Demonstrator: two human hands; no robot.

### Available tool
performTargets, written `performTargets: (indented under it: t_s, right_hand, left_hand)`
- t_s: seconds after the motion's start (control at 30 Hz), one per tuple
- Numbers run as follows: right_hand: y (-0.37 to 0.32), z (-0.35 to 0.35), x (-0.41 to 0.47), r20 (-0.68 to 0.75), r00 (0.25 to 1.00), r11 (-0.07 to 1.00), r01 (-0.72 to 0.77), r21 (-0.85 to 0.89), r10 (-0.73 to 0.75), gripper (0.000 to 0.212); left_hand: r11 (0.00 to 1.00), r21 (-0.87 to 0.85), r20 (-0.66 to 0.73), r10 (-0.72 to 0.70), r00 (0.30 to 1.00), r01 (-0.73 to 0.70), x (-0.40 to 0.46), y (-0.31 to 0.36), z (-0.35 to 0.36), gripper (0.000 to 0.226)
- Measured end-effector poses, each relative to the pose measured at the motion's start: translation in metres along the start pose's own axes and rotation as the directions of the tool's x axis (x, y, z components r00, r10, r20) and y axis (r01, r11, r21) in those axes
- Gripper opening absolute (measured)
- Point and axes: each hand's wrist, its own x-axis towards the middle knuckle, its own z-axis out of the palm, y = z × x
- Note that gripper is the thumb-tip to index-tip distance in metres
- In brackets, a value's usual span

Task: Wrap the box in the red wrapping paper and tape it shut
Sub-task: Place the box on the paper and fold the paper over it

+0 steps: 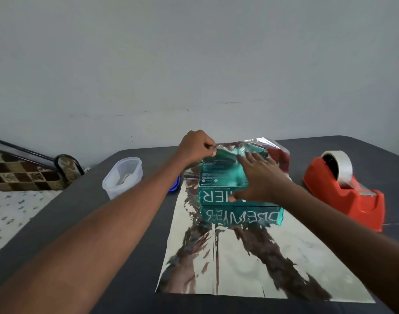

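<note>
Left of the box [223,180] stands a tub [122,175]. The left hand [195,146] pinches the paper [239,257] edge behind the box. The box lies on the paper, long axis crosswise, lettering upside down. The right hand [259,177] rests flat on it, fingers straight. A dispenser [345,191] sits right of it.

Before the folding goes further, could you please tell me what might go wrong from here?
The left hand pinches only the far edge of the shiny, silver-backed red wrapping paper, so the thin sheet could tear or crease. The right hand lies flat on the teal cardboard box; pulling might still slide the box off centre. The red tape dispenser sits off to the right, so taping means letting go with one hand.
</note>
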Motion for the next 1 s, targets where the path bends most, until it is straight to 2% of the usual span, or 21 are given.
performTargets:
  t_s: [0.2,0.33,0.4,0.53,0.73,1.0]
  right_hand:
    - [0.018,0.003,-0.009,-0.024,1.000,0.998,-0.013,-0.059,0.012,0.149]
    - [0.020,0.001,-0.012,-0.029,0.999,0.996,0.021,-0.086,-0.023,0.146]
    - [0.019,0.001,-0.013,-0.006,0.999,0.994,0.034,-0.107,-0.035,0.137]
    - [0.020,-0.001,-0.018,-0.013,1.000,0.988,0.014,-0.157,-0.016,0.107]
    - [0.027,0.000,-0.042,-0.110,0.994,0.990,-0.029,-0.139,0.014,0.069]
    - [0.028,0.005,-0.061,-0.210,0.978,0.984,-0.041,-0.176,0.003,0.044]
  left_hand:
    - [0.993,0.092,0.074,0.063,0.995,-0.069,-0.033,0.004,0.008,0.017]
    - [0.976,0.193,0.144,0.071,0.987,-0.098,-0.053,0.007,0.014,0.028]
    - [0.970,0.211,0.158,0.086,0.984,-0.119,-0.063,0.010,0.016,0.030]
    - [0.970,0.212,0.186,0.082,0.979,-0.121,-0.081,0.014,0.018,0.061]
    - [0.966,0.199,0.188,0.126,0.974,-0.164,-0.090,0.010,0.016,0.052]
    - [0.947,0.242,0.158,0.175,0.972,-0.210,-0.096,0.009,0.015,0.050]
